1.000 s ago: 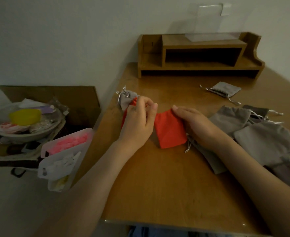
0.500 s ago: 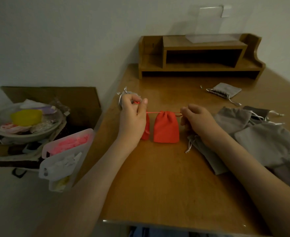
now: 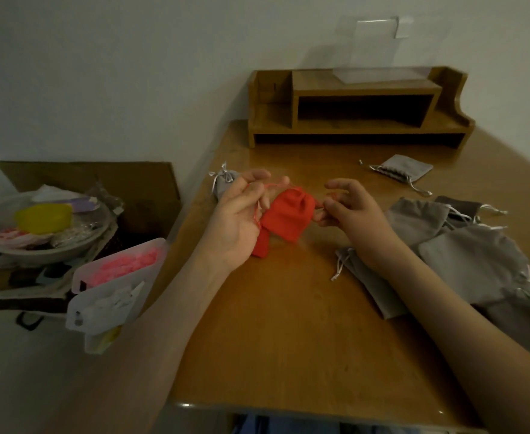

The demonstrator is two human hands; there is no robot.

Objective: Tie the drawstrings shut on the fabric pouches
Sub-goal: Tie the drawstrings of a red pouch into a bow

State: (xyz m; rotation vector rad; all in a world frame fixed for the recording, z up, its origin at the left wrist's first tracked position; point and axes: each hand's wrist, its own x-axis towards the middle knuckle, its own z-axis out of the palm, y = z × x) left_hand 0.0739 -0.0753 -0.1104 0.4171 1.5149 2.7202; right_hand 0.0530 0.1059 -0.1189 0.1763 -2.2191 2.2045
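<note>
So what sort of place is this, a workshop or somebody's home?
Probably a home craft or packing corner: a wooden desk against a plain wall, a small shelf unit at its back, grey fabric pouches, and a cluttered cardboard box beside it.

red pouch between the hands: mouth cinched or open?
Cinched. The red pouch has its top gathered into pleats, cords pulled out to the left hand and right hand. Knot: cannot tell.

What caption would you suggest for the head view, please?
The left hand and right hand hold the drawstrings of a cinched red pouch over a wooden desk, grey pouches beside.
</note>
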